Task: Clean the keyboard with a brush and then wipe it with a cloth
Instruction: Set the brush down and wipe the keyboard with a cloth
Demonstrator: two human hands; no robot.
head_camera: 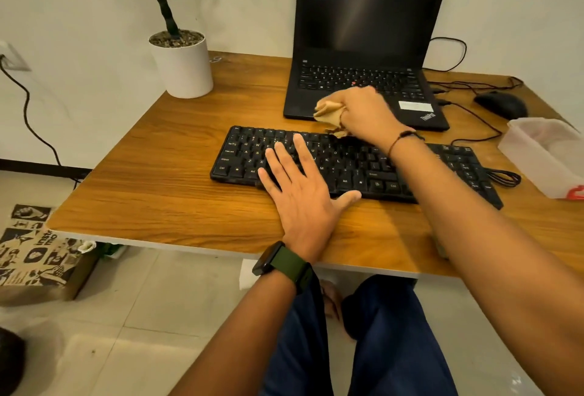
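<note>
A black keyboard (pixel 354 165) lies across the middle of the wooden desk (pixel 177 193). My left hand (pixel 300 193) rests flat on its left half, fingers spread over the keys, palm at the front edge. My right hand (pixel 363 111) is at the keyboard's far edge, closed around a crumpled tan cloth (pixel 327 111) that hangs down onto the top key row. No brush is in view.
An open black laptop (pixel 369 48) stands just behind the keyboard. At the back left is a white plant pot (pixel 186 64). A black mouse (pixel 501 105) and cables lie at the right, beside a translucent plastic box (pixel 546 155). A printed cardboard box (pixel 34 253) stands on the floor at the left.
</note>
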